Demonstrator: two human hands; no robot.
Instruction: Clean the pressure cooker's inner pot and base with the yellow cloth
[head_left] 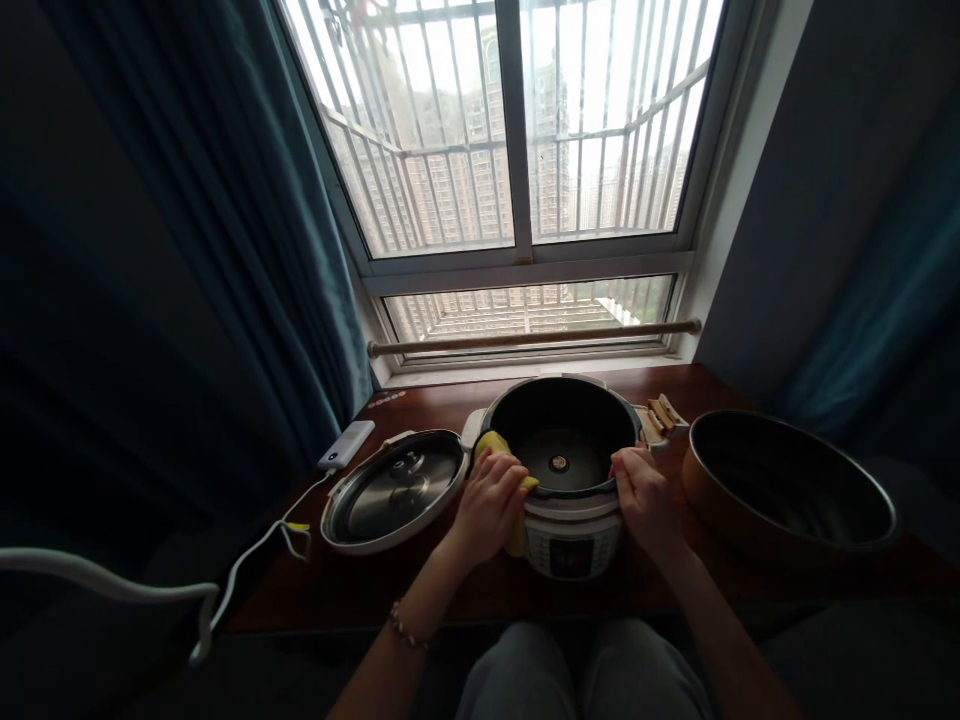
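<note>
A white electric pressure cooker (571,530) stands open on a dark wooden sill table (420,585), its black cavity facing up. My left hand (489,505) is closed on a yellow cloth (491,443) pressed against the cooker's left rim. My right hand (646,495) grips the cooker's right rim, fingers curled over the edge. The cooker's hinged lid (395,487) lies open to the left, its metal underside up.
The removed dark inner pot (787,490) sits to the right of the cooker. A white power bank (346,443) with a white cable (247,560) lies at the left. The window (517,170), teal curtains (247,250) and a wooden rail (532,337) stand behind. My knees (585,670) are below the table edge.
</note>
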